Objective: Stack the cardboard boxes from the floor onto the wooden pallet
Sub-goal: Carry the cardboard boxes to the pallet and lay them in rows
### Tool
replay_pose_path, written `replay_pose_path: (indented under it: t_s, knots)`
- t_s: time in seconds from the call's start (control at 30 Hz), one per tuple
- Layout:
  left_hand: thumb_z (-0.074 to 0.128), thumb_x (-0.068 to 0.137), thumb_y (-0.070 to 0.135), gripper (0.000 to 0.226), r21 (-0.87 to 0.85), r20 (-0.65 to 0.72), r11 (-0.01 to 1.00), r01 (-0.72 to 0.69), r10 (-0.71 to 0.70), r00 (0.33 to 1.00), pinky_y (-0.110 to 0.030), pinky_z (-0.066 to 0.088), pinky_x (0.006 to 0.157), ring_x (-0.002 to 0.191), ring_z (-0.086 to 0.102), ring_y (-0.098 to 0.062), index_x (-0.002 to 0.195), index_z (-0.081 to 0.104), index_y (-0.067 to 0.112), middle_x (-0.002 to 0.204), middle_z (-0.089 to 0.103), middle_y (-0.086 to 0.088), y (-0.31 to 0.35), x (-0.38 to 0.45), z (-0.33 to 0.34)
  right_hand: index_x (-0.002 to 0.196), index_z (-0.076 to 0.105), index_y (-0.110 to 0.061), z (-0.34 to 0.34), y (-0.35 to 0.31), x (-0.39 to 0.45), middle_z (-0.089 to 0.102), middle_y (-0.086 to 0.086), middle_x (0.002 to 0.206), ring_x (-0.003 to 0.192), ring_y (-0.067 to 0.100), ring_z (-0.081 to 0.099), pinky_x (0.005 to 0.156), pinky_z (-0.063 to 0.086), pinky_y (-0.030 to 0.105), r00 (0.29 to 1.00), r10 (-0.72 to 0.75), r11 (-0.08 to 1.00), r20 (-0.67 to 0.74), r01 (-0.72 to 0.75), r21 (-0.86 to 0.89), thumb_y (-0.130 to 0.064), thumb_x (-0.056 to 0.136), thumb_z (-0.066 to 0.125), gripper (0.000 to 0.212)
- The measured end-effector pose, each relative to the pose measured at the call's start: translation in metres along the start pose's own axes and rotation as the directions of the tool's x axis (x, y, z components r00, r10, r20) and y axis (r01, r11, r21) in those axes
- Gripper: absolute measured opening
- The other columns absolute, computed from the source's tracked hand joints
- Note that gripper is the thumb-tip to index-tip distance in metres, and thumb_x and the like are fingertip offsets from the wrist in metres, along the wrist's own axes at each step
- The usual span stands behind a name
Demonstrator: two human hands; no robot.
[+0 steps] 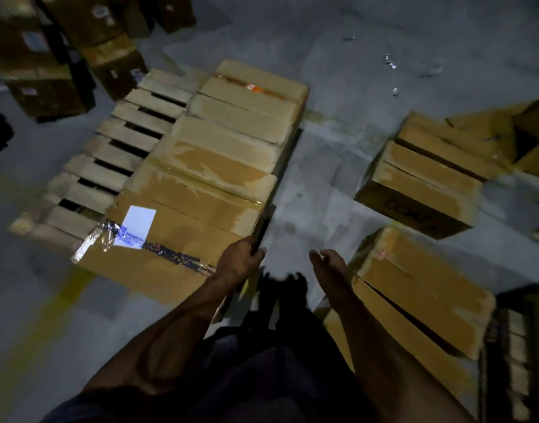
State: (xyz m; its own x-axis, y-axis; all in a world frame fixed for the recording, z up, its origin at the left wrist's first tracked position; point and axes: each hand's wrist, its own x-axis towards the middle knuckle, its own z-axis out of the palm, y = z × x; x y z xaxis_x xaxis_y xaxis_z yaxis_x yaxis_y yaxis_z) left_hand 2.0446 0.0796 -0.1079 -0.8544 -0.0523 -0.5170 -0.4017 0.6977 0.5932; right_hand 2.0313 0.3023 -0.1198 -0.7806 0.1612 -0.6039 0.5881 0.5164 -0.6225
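A wooden pallet [118, 154] lies on the grey floor, its left half bare slats. Three cardboard boxes stand in a row along its right side: a far one [256, 96], a middle one [219, 166] and a near one [170, 236] with a white label and printed tape. My left hand [239, 261] grips the near box's right front corner, fingers curled over the edge. My right hand [326, 264] hangs free with relaxed fingers, just left of a floor box [420, 288]. Another floor box [427, 178] sits farther right.
Stacks of dark cartons [48, 50] stand at the back left. An opened, flattened carton [512, 138] lies at the right edge. A second pallet's slats [515, 361] show at the lower right. A yellow floor line [48, 309] runs past the pallet's near corner.
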Motion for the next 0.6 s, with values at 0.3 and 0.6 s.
replay_pose_path:
  t_s: [0.3, 0.6]
  knots:
    - [0.051, 0.100, 0.039, 0.040, 0.092, 0.007, 0.993, -0.079, 0.079, 0.997, -0.033, 0.050, 0.090, 0.117, 0.061, -0.032, 0.131, 0.061, 0.015, 0.129, 0.066, -0.013, 0.071, 0.070, -0.005, 0.134, 0.056, -0.009, -0.075, -0.018, 0.058, 0.056, 0.013, 0.131, 0.113, 0.031, 0.055, 0.088, 0.041, 0.033, 0.998, 0.007, 0.998, -0.058, -0.003, 0.065, -0.046, 0.099, 0.057, 0.051]
    - [0.049, 0.100, 0.043, 0.048, 0.098, -0.066, 0.993, -0.060, 0.066, 0.996, -0.035, 0.049, 0.093, 0.118, 0.060, -0.034, 0.132, 0.060, 0.010, 0.131, 0.064, -0.015, 0.166, 0.164, -0.014, 0.136, 0.057, -0.005, -0.148, -0.074, 0.153, 0.056, 0.017, 0.140, 0.128, 0.034, 0.052, 0.104, 0.039, 0.034, 0.994, -0.056, 0.998, -0.089, 0.058, 0.020, -0.041, 0.099, 0.059, 0.051]
